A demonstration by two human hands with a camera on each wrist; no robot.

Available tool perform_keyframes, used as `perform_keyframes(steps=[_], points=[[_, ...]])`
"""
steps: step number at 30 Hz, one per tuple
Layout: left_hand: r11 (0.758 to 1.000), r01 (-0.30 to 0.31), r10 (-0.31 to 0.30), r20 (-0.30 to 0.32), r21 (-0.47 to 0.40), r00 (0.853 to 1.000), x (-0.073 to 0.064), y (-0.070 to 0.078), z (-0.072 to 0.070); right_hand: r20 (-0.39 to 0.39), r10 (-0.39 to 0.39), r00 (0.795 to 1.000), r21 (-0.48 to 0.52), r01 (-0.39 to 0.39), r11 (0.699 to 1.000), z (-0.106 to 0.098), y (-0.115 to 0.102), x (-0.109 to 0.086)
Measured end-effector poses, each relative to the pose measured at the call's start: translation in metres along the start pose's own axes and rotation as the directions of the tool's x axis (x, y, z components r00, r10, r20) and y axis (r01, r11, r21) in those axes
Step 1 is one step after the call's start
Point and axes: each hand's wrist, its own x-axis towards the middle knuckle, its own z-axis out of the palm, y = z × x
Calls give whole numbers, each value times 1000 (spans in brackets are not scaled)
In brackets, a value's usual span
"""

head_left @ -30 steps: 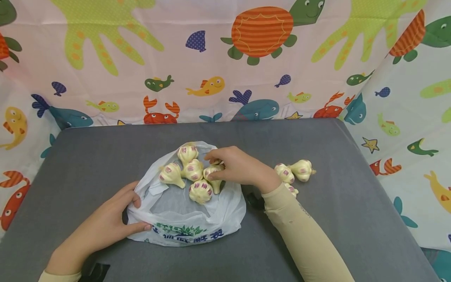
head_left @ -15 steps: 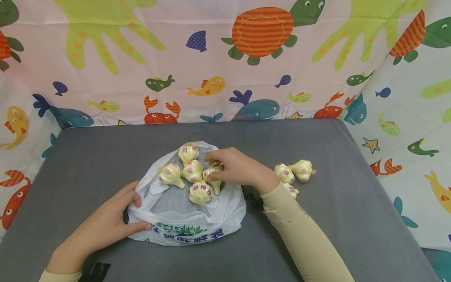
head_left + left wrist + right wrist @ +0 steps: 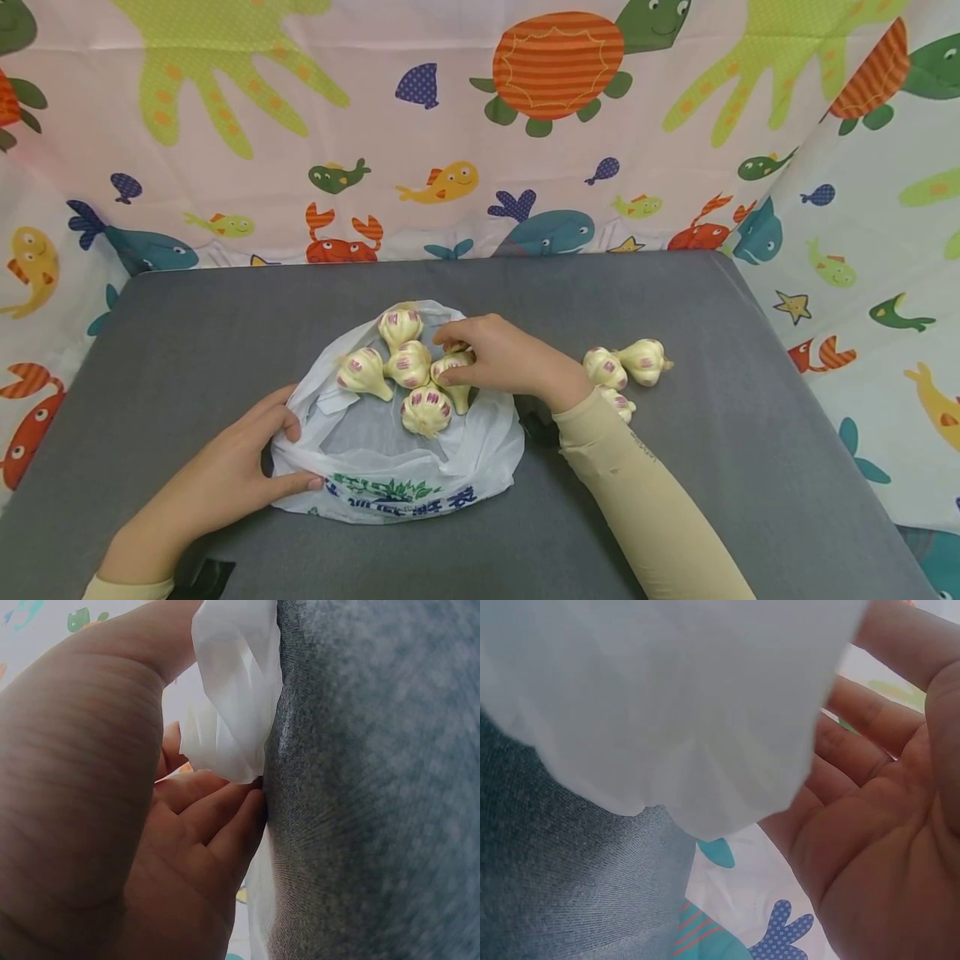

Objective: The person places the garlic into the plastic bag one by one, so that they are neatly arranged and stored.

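Observation:
A white plastic bag [image 3: 480, 450] with green and blue print lies open-mouthed in the head view, several garlic bulbs inside it. My left hand [image 3: 225, 475] holds the bag's left side, thumb at the front and fingers at the rim. In the left wrist view, white plastic [image 3: 236, 690] hangs between thumb and fingers. Over the bag's right side, my right hand [image 3: 517, 358] grips a garlic bulb [image 3: 460, 393] between thumb and fingers, partly covering it. Beside it are a front bulb [image 3: 426, 410] and a left bulb [image 3: 363, 372]. The bag wall [image 3: 675, 712] hides the held bulb in the right wrist view.
To the right of the bag, 3 more garlic bulbs sit together, the farthest one [image 3: 643, 362] touching its neighbour [image 3: 604, 368]; the right forearm partly covers the nearest. All rests on a grey cloth-covered table [image 3: 750, 467]. A sea-animal printed curtain [image 3: 450, 217] stands behind and at the sides.

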Motion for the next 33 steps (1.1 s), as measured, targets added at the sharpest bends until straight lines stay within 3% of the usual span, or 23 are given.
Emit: perform_keyframes(steps=[15, 33], points=[[1000, 8, -8, 5, -2, 1000, 0, 2, -1, 26, 69, 997, 50, -70, 996, 0, -2, 1], [1000, 0, 0, 4, -5, 1000, 0, 1, -1, 27, 50, 998, 71, -52, 996, 3, 0, 1]])
